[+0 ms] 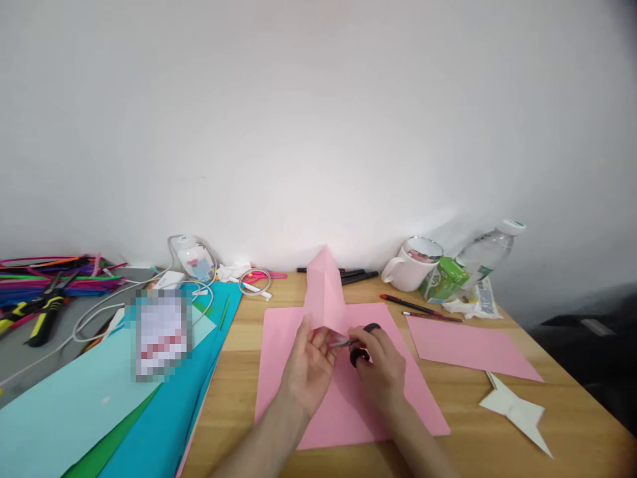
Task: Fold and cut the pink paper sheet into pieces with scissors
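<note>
My left hand is closed on the near end of a folded pink paper strip, which rises away from me to a pointed tip. In my right hand is a pair of scissors with black handles. The blades meet the near end of the strip, close to my left fingertips; how far they are closed on it I cannot make out. Beneath both hands lies a large pink sheet on the wooden table.
Right: a smaller pink sheet, white folded paper star, pens, mug, green box and tilted bottle. Left: blue paper, a blurred-out item, cable, white jar, pliers and coloured pipe cleaners.
</note>
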{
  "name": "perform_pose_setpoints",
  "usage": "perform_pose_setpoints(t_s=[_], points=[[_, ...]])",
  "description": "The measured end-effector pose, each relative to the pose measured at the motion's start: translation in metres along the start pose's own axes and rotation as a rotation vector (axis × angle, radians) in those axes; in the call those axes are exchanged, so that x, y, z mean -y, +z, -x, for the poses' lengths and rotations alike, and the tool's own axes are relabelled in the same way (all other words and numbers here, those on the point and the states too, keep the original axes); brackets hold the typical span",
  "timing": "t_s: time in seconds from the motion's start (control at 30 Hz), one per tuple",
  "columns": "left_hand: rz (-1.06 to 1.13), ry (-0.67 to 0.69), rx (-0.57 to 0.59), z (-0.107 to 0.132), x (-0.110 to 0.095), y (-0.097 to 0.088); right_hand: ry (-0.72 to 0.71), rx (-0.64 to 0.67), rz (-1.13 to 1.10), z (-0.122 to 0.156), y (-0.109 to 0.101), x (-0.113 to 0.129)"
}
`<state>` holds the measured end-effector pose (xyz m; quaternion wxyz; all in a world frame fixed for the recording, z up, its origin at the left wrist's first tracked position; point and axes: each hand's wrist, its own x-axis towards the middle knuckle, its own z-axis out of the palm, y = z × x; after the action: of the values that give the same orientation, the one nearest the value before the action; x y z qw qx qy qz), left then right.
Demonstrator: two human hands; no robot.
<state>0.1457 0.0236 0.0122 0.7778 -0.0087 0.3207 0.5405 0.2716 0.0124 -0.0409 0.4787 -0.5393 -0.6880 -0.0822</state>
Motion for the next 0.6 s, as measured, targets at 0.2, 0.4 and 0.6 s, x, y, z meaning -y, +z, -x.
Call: perform_pose_setpoints(t_s=[0.2,0.4,0.6], points=[[-0.102,-0.059,0.151,0.007,-0.010,0.013,-0.179,-0.083,-0.050,-0.003,-0.014,0.002],[-0.103,0.112,0.220,0.012,-0.019,0.019,0.308,-0.197,-0.253,0.005,-0.028,0.040],[-0.063,0.157,0.164,0.013,-0.016,0.016,0.753,0.678,-1.230,0.017,-0.038,0.085]])
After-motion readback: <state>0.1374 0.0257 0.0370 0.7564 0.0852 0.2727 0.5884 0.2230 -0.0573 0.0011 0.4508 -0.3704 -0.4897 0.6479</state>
